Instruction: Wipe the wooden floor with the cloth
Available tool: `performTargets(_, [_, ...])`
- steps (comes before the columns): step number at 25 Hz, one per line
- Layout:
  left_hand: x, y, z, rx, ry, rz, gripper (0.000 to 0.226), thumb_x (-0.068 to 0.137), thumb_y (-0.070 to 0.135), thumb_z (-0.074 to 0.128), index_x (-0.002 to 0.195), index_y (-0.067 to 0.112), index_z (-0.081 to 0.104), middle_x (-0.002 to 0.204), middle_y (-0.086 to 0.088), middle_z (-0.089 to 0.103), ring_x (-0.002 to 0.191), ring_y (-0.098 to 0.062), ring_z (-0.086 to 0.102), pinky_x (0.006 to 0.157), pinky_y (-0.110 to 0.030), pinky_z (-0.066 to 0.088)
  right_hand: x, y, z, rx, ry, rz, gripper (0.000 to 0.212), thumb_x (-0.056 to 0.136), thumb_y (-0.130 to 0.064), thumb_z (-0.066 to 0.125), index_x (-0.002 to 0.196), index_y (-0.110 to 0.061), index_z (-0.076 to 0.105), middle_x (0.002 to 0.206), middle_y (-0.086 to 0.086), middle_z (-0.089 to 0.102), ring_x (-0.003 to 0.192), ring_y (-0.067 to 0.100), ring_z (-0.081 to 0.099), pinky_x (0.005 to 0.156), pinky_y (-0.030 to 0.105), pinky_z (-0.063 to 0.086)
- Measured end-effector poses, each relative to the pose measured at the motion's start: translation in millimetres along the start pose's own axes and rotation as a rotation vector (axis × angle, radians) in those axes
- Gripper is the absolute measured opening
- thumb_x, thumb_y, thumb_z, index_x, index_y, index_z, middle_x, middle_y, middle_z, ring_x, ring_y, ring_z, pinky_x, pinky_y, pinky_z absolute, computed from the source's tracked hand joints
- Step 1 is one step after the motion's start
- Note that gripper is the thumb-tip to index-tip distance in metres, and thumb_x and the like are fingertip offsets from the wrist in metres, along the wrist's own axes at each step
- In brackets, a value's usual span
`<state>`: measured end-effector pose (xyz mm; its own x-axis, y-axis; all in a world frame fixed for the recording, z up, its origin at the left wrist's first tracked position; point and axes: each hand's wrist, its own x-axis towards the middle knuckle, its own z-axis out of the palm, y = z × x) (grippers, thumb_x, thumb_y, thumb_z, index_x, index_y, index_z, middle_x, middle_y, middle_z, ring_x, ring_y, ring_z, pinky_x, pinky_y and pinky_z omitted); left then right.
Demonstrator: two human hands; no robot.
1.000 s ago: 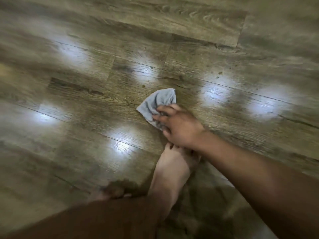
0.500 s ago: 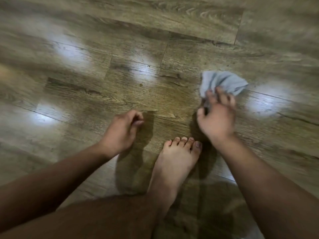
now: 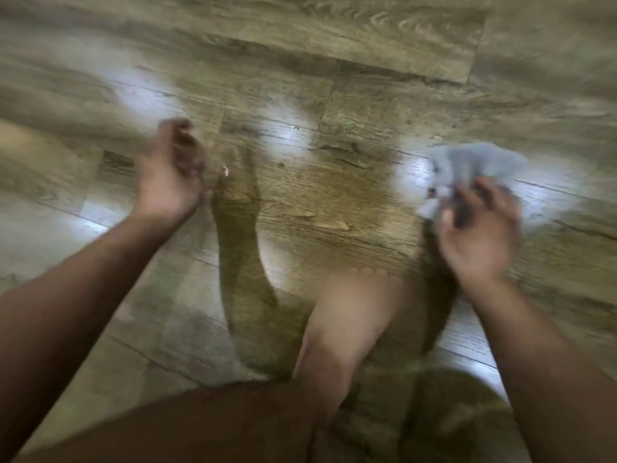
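cloth (image 3: pixel 475 163), crumpled grey, gripped in right hand (image 3: pixel 480 232); left hand (image 3: pixel 170 177) loosely curled, empty, over grained wooden floor (image 3: pixel 334 202).

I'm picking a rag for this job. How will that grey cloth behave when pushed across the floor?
Probably floppy: the cloth bunches in folds above the right hand. Likely light, since one hand alone grips it. It may slide easily on the glossy floor.

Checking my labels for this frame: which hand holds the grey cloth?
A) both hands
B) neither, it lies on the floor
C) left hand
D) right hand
D: the right hand grips the grey cloth, while the left hand holds nothing.
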<state>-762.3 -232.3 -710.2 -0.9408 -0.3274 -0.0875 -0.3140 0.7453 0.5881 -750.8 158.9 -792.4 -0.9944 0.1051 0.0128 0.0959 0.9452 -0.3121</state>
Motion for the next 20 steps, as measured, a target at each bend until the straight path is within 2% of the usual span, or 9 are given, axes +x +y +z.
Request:
performTargets(2, [12,-26,-26,0.348,0.056,-0.137,0.089,0.087,0.025,0.073,0.156,0.014,0.019,0.16,-0.016,0.027,0.149,-0.034,0.024,0.123,-0.045,0.017,-6,9,-3,-0.034,0.079,0.254,0.053,0.088,-0.041,0.041,0.128,-0.014,0.062,0.142,0.012,0.052,0.13,0.04,0.044,0.112,0.045,0.029])
performTargets(3, [9,-34,-27,0.446,-0.02,-0.197,0.103,0.084,0.036,0.076,0.159,0.016,0.009,0.166,-0.019,0.007,0.153,-0.039,0.004,0.125,-0.051,0.007,-10,-4,1,-0.04,0.082,0.329,0.054,0.089,-0.043,0.041,0.131,-0.014,0.06,0.145,0.011,0.05,0.133,0.04,0.041,0.114,0.044,0.025])
performTargets(5, [-9,-40,-11,0.475,-0.269,-0.25,0.12,0.076,0.054,0.078,0.16,0.023,-0.002,0.167,-0.014,-0.011,0.152,-0.043,-0.012,0.123,-0.061,0.005,-12,-52,8,-0.001,0.026,0.347,0.055,0.09,-0.043,0.039,0.134,-0.016,0.059,0.148,0.01,0.048,0.136,0.039,0.038,0.116,0.044,0.021])
performTargets(7, [-29,-41,16,0.463,-0.475,-0.267,0.13,0.07,0.062,0.079,0.158,0.028,-0.011,0.166,-0.009,-0.021,0.15,-0.044,-0.017,0.121,-0.063,0.007,-11,-115,19,-0.018,-0.142,0.155,0.053,0.094,-0.043,0.037,0.138,-0.021,0.054,0.152,0.008,0.043,0.142,0.035,0.032,0.118,0.044,0.019])
performTargets(11, [-24,-36,21,0.592,-0.424,-0.14,0.141,0.063,0.069,0.078,0.158,0.022,-0.015,0.165,-0.004,-0.025,0.152,-0.038,-0.017,0.121,-0.064,0.006,-12,-226,42,-0.015,-0.576,-0.602,0.05,0.096,-0.044,0.041,0.143,-0.029,0.046,0.16,-0.003,0.03,0.149,0.025,0.015,0.121,0.044,0.011])
performTargets(13, [-15,-41,19,0.621,-0.513,-0.024,0.136,0.067,0.072,0.072,0.159,0.019,-0.012,0.166,0.0,-0.022,0.154,-0.03,-0.015,0.122,-0.061,0.007,9,-210,39,-0.054,-0.603,-0.718,0.052,0.097,-0.044,0.04,0.148,-0.031,0.039,0.163,-0.007,0.022,0.151,0.021,0.012,0.122,0.042,0.01])
performTargets(15, [-21,-53,20,0.596,-0.544,0.054,0.129,0.069,0.082,0.06,0.16,0.018,-0.006,0.167,0.002,-0.016,0.154,-0.025,-0.013,0.124,-0.055,0.006,19,-142,25,-0.122,-0.48,-0.483,0.058,0.098,-0.047,0.027,0.153,-0.028,0.029,0.164,0.0,0.018,0.152,0.024,0.012,0.123,0.045,0.011])
performTargets(17, [-29,-61,21,0.576,-0.473,0.136,0.115,0.075,0.087,0.034,0.16,0.017,0.002,0.168,0.002,-0.009,0.154,-0.019,-0.012,0.125,-0.049,0.002,17,-42,5,-0.114,-0.319,-0.042,0.067,0.094,-0.047,0.02,0.154,-0.019,0.028,0.163,0.011,0.019,0.15,0.032,0.016,0.121,0.047,0.016])
performTargets(20, [-32,-74,24,0.52,-0.353,0.142,0.091,0.09,0.072,0.021,0.16,0.013,0.016,0.169,-0.002,0.004,0.155,-0.019,-0.005,0.125,-0.052,0.004,-5,51,-22,-0.101,-0.136,0.392,0.068,0.095,-0.047,0.025,0.153,-0.013,0.028,0.161,0.018,0.021,0.148,0.04,0.019,0.12,0.051,0.015])
